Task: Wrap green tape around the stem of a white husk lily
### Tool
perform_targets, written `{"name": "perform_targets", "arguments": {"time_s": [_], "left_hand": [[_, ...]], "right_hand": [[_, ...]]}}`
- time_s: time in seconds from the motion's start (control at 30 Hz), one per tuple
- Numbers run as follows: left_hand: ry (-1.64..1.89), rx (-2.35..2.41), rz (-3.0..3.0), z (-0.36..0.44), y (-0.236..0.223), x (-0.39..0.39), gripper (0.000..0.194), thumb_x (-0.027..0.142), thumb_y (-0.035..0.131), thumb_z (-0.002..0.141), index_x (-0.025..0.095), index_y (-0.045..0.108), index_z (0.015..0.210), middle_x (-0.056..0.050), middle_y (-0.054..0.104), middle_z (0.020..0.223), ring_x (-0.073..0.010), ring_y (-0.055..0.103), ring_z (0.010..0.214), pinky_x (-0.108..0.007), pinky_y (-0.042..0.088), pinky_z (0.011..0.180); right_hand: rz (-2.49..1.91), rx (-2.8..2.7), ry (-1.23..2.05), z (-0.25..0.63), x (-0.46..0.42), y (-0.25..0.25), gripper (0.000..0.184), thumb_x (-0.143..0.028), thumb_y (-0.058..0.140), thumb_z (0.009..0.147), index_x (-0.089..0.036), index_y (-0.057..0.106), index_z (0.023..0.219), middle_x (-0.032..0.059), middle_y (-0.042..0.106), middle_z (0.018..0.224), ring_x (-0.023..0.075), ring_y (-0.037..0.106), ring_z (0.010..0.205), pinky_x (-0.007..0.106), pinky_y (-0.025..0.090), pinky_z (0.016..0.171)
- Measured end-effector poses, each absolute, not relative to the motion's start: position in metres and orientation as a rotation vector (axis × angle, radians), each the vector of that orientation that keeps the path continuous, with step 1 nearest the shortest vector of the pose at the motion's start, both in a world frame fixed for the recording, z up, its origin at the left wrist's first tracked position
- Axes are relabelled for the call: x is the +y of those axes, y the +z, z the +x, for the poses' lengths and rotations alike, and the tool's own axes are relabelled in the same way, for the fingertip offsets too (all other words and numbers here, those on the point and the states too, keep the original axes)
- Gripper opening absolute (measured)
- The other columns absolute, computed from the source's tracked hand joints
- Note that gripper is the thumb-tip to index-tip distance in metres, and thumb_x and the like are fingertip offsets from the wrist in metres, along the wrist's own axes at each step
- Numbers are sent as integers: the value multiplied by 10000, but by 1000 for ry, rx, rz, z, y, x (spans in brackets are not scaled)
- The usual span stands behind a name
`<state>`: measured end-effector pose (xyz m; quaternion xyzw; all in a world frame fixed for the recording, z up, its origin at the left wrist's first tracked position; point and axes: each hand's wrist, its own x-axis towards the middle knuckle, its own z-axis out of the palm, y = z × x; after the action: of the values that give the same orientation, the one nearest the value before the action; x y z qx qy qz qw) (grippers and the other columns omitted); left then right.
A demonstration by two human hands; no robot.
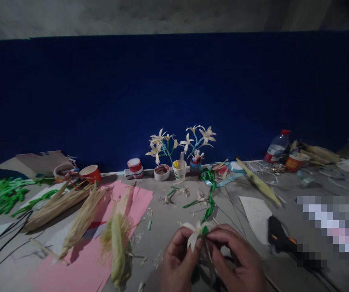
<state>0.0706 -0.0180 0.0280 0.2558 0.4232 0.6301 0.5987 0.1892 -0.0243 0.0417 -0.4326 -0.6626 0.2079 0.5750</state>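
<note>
Okay, white flower held between two hands

From my feed, I see the left hand [182, 253] with its fingers pinching the white flower [193, 237] at my six o'clock, low over the table [156, 259]. The right hand [233, 253] has its fingers closed on the green strip [204, 230] at the flower's base. Taking that flower as the dial's centre, I have the twisted green ribbon [212, 196] near twelve, the glue gun [279, 237] at three, pink paper [80, 263] at nine, and the red-capped bottle [278, 147] at two.
</note>
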Motion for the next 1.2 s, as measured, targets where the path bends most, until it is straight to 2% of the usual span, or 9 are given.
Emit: {"name": "perform_targets", "arguments": {"time_s": [0.27, 0.57, 0.83, 1.03, 1.2], "left_hand": [[1502, 983, 666, 71, 23, -18, 360, 434, 866, 566, 193, 665, 743, 0, 704, 705, -149, 597, 699, -221, 471, 679], [1514, 1017, 665, 72, 24, -18, 376, 456, 859, 559, 192, 658, 737, 2, 683, 688, -143, 577, 654, -216, 467, 650], [1503, 995, 680, 68, 30, -18, 358, 442, 866, 551, 181, 680, 710, -13, 693, 695, -166, 601, 704, -223, 468, 680], [1580, 980, 806, 67, 27, -17, 233, 409, 806, 664, 190, 736, 698, -33, 678, 750, -198, 611, 776, -246, 469, 747], [1594, 997, 770, 69, 24, -15, 198, 364, 823, 655, 205, 737, 736, -25, 686, 821, -200, 612, 866, -236, 457, 804]], "right_hand": [[-1005, -1615, 335, 189, -20, 40, 171, -94, 573, 840, -252, 631, 873, 3, 673, 809, 154, 669, 743, 210, 520, 673], [-1039, -1615, 382, 187, -18, 41, 125, -138, 543, 851, -242, 608, 828, 16, 685, 802, 176, 670, 749, 224, 515, 657], [-1131, -1749, 291, 189, -14, 37, 125, -147, 528, 873, -222, 575, 785, 12, 637, 709, 155, 629, 628, 233, 501, 593], [-1173, -1691, 265, 186, -14, 39, 163, -145, 523, 855, -235, 536, 720, -21, 586, 650, 143, 591, 572, 233, 469, 568], [-1191, -1709, 258, 187, -11, 36, 132, -142, 527, 838, -233, 546, 745, -24, 591, 661, 144, 602, 595, 229, 475, 589]]}}
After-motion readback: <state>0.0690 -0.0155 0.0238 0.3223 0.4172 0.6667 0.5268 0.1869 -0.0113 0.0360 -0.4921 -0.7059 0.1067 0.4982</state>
